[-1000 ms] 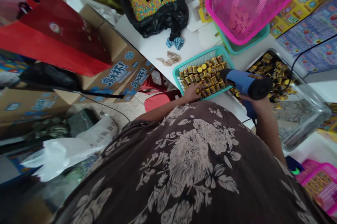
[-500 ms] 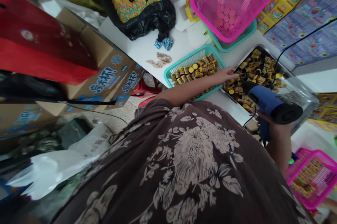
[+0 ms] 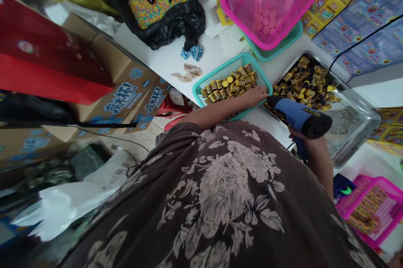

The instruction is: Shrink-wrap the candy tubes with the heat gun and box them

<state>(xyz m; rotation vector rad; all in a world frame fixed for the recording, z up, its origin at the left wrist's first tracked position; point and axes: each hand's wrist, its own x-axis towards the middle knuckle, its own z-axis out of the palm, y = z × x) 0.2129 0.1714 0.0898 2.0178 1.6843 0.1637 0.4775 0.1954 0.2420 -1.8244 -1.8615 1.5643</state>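
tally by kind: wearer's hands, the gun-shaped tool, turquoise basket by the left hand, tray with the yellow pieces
Hands: 2 (left hand, right hand)
Gun-shaped tool: 1
Turquoise basket: 1
Tray: 1
Total: 5

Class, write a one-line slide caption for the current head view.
Left hand at the teal basket of yellow containers, right hand gripping a blue heat gun.
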